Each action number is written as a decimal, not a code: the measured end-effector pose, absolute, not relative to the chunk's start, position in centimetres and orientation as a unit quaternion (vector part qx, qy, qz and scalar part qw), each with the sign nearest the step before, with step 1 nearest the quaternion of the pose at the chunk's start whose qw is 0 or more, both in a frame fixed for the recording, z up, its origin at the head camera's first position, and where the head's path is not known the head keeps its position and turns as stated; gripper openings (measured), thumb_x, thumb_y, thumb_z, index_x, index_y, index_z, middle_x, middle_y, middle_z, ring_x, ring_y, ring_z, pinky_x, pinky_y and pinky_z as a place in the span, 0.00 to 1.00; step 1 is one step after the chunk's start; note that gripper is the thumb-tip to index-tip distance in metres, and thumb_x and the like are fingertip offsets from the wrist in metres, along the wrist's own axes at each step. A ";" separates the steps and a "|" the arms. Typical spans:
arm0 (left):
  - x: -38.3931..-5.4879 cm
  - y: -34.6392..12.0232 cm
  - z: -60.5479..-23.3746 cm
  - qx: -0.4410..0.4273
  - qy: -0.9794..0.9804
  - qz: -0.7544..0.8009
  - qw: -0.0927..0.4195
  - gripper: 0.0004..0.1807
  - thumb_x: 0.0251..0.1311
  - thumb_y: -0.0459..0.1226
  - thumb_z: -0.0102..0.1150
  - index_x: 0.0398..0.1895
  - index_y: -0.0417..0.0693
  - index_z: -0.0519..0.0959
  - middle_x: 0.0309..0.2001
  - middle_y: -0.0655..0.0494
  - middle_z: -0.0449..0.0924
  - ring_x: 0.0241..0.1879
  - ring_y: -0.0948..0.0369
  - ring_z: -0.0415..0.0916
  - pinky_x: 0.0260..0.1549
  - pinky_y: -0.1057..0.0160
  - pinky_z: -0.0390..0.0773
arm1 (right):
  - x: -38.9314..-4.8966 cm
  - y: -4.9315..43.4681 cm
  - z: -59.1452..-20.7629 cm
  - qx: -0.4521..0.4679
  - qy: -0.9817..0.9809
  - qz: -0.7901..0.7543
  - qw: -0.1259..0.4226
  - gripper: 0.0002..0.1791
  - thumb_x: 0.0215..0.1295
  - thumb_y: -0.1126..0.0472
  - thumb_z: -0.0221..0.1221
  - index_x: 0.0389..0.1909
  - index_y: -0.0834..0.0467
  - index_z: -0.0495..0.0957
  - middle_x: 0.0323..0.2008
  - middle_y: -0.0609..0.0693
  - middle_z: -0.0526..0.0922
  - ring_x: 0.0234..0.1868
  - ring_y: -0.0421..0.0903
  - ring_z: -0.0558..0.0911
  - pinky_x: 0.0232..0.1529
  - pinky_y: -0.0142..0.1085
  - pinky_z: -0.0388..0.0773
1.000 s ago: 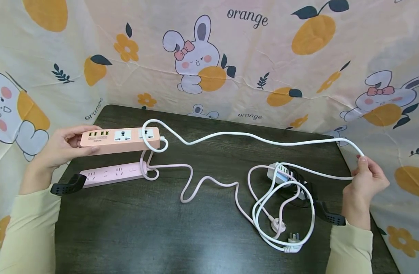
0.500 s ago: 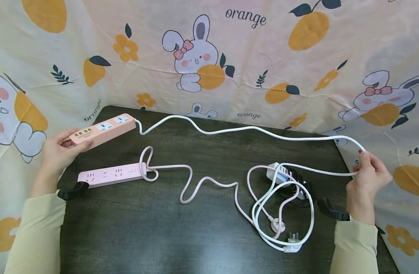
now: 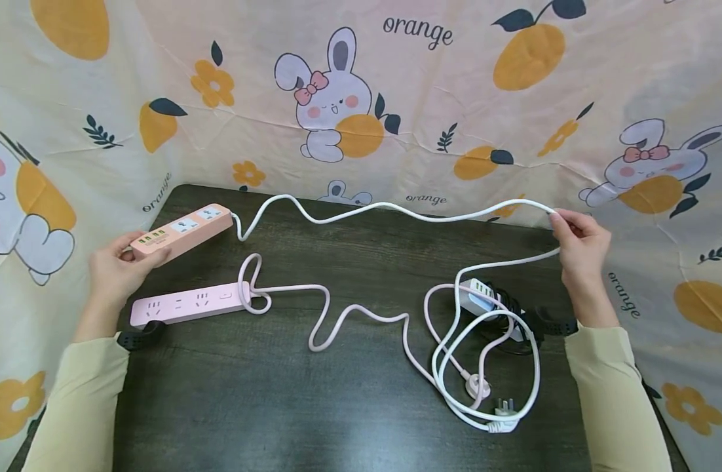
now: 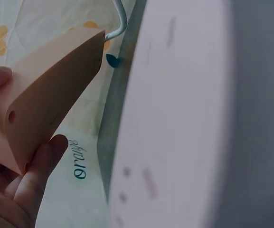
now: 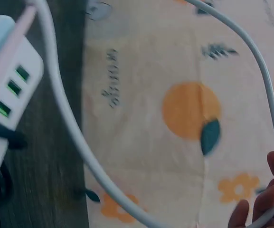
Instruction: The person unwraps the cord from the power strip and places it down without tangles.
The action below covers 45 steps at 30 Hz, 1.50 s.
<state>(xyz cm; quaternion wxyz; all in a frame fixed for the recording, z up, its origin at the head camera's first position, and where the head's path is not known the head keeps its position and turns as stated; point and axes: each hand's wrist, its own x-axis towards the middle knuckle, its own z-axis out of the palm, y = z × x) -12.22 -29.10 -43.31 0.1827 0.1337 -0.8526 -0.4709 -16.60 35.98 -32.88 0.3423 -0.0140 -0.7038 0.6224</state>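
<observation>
White cable (image 3: 390, 205) pinched, right grip (image 3: 584, 248) moved inward, peach strip (image 3: 191, 232) still held

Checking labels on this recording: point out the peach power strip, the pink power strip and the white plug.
Peach power strip (image 3: 179, 229), head view: middle of its socket face.
Pink power strip (image 3: 190, 303), head view: middle of its socket face.
White plug (image 3: 504, 427), head view: its body, below the pins.

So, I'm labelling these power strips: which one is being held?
The peach power strip, gripped by the left hand; the pink strip and white strip are in neither hand.
</observation>
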 end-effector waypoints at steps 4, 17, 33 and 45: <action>-12.2 -28.9 -43.8 0.134 -0.851 -0.475 0.180 0.32 0.52 0.39 0.66 0.59 0.31 0.70 0.34 0.77 0.65 0.24 0.80 0.65 0.17 0.81 0.66 | -17.5 34.2 -33.4 0.004 -0.762 0.577 0.292 0.07 0.58 0.73 0.60 0.31 0.61 0.85 0.25 0.42 0.76 0.26 0.35 0.73 0.28 0.20 0.71; -12.7 -28.0 -45.0 0.118 -0.859 -0.472 0.161 0.30 0.54 0.40 0.64 0.56 0.30 0.71 0.27 0.82 0.66 0.24 0.79 0.65 0.17 0.79 0.66 | -19.2 29.8 -37.0 0.030 -0.815 0.552 0.174 0.05 0.61 0.66 0.60 0.36 0.64 0.80 0.24 0.39 0.76 0.25 0.35 0.69 0.25 0.23 0.66; -12.9 -28.0 -44.5 0.120 -0.908 -0.399 0.049 0.39 0.58 0.50 0.58 0.62 0.29 0.64 0.52 0.31 0.69 0.43 0.48 0.64 0.30 0.66 0.64 | -19.8 28.5 -39.6 0.096 -0.904 0.402 0.114 0.07 0.58 0.65 0.63 0.34 0.66 0.81 0.33 0.52 0.74 0.34 0.40 0.71 0.34 0.30 0.68; -12.8 -28.6 -45.7 0.101 -0.928 -0.359 0.017 0.37 0.59 0.46 0.58 0.61 0.24 0.63 0.54 0.26 0.67 0.49 0.39 0.65 0.43 0.45 0.66 | -19.0 27.3 -40.3 0.202 -0.943 0.256 0.069 0.03 0.53 0.66 0.65 0.25 0.60 0.81 0.24 0.51 0.76 0.33 0.55 0.70 0.34 0.42 0.61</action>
